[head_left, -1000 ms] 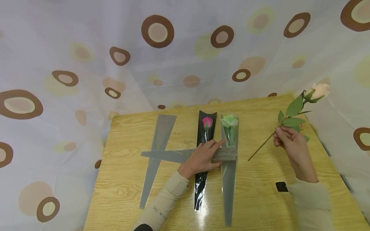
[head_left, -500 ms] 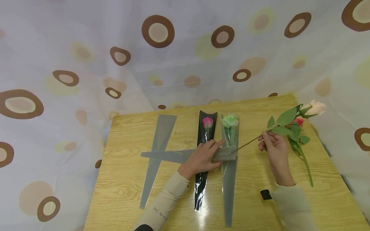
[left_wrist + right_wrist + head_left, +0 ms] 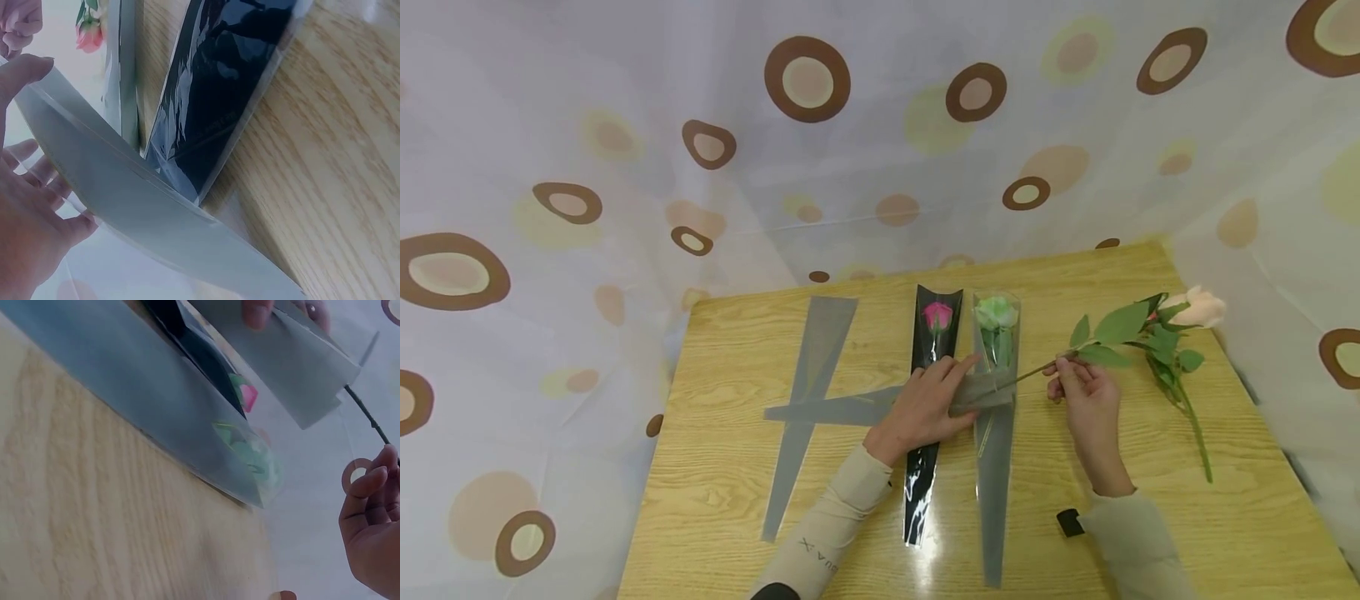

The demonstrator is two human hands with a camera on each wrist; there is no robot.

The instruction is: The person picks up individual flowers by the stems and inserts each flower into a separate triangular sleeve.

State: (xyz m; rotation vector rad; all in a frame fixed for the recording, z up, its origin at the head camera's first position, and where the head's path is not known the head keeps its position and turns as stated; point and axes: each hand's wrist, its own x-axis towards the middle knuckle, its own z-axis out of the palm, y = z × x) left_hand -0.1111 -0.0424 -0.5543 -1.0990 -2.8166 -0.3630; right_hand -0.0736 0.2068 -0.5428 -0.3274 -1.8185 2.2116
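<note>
My left hand [image 3: 921,408] grips a grey translucent flower sleeve [image 3: 137,194], thumb on one side and fingers on the other. The sleeve lies crosswise above the other wrapped flowers, its wide mouth facing right. My right hand [image 3: 1090,408] pinches the stem of a pale pink artificial rose [image 3: 1198,307] just below its leaves. The thin stem [image 3: 369,415] runs into the sleeve's mouth, while the bloom and leaves stay outside, to the right. In the head view my left hand hides the middle of the sleeve.
Beneath my left hand lie a black sleeve [image 3: 921,483] with a magenta rose and a grey sleeve [image 3: 992,500] with a green flower. Another grey sleeve [image 3: 831,333] lies at left. A red rose's stem [image 3: 1197,433] lies at right, its bloom mostly hidden. Patterned cloth surrounds the wooden table [image 3: 700,492].
My right hand has moved left and slightly down with the pale pink rose, bringing its stem into the sleeve's mouth. My left hand has stayed almost in place, gripping the sleeve.
</note>
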